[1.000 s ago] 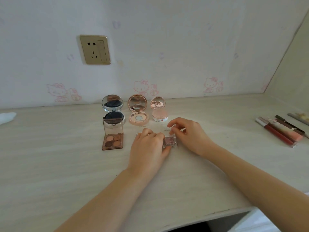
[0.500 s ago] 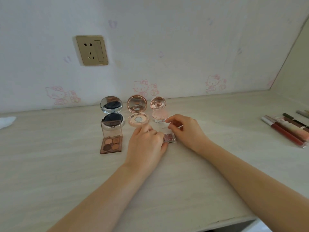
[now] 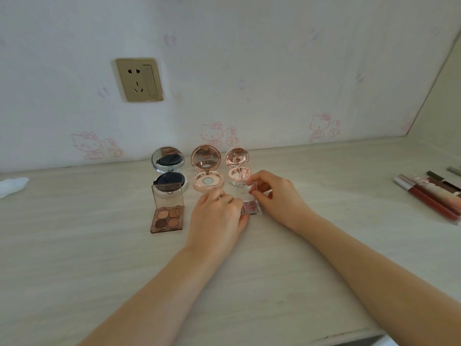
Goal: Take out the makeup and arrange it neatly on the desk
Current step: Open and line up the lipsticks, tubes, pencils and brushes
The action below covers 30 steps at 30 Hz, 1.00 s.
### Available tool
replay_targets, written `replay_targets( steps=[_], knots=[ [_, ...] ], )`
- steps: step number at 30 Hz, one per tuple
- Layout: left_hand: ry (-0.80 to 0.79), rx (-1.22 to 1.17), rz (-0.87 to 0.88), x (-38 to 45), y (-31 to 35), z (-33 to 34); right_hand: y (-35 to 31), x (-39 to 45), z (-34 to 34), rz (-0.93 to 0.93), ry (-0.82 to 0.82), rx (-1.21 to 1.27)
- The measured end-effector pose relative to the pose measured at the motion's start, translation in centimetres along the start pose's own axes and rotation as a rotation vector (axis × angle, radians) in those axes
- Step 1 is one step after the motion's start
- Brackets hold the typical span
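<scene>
Pinching the clear lid (image 3: 245, 189) of a small single eyeshadow case (image 3: 250, 208), the right hand (image 3: 277, 196) has thumb and fingers curled on the lid's upper corner, lid standing up open. Left hand (image 3: 215, 217) lies knuckles-up on the desk (image 3: 87, 270), fingers curled round the case's left edge, holding the base down; the pink glitter pan shows between the two hands. Case sits on the desk mid-frame, in front of the rightmost compact. Just left of the left hand: four-pan brown eyeshadow palette (image 3: 167, 218), flat on the desk, tinted lid upright. Behind, a row of three open round compacts with mirrors up: silver cushion compact (image 3: 169, 173) with dark puff, rose-gold compact (image 3: 207, 172), smaller pink compact (image 3: 238, 168), close to the wall. Palette lid overlaps the silver compact's base in view. Far right on the desk, a cluster of lip gloss tubes (image 3: 431, 196) lying side by side, well apart from the hands. Far left edge, a white crumpled thing (image 3: 12, 184), cannot tell what. Gold wall socket (image 3: 139, 79) above; pink cartoon cat stickers (image 3: 214, 133) on the wall.
</scene>
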State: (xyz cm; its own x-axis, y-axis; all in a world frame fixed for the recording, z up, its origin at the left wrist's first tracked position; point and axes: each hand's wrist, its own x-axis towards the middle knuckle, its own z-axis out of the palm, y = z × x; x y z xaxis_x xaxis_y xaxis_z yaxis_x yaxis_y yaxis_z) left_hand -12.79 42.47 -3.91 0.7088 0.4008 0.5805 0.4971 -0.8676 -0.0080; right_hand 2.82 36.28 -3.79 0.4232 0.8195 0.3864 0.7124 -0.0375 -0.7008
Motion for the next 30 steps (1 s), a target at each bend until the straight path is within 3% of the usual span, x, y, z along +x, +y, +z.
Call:
replay_targets(
  steps=[10, 19, 25, 30],
  knots=[
    [-0.013, 0.01, 0.032, -0.6, -0.1, -0.5, 0.2, -0.7, -0.4, 0.038, 0.116, -0.015],
    [0.05, -0.036, 0.199, -0.9, 3.2, -0.9, 1.4, -6.4, -6.6, 0.007, -0.091, -0.335],
    [-0.061, -0.159, 0.243, 0.8, 8.6, -0.4, 2.3, -9.9, -12.5, 0.07, -0.164, -0.539],
    [-0.167, -0.327, 0.253, 2.7, 13.6, 0.9, 3.7, -12.7, -17.5, 0.15, -0.131, -0.606]
  ],
)
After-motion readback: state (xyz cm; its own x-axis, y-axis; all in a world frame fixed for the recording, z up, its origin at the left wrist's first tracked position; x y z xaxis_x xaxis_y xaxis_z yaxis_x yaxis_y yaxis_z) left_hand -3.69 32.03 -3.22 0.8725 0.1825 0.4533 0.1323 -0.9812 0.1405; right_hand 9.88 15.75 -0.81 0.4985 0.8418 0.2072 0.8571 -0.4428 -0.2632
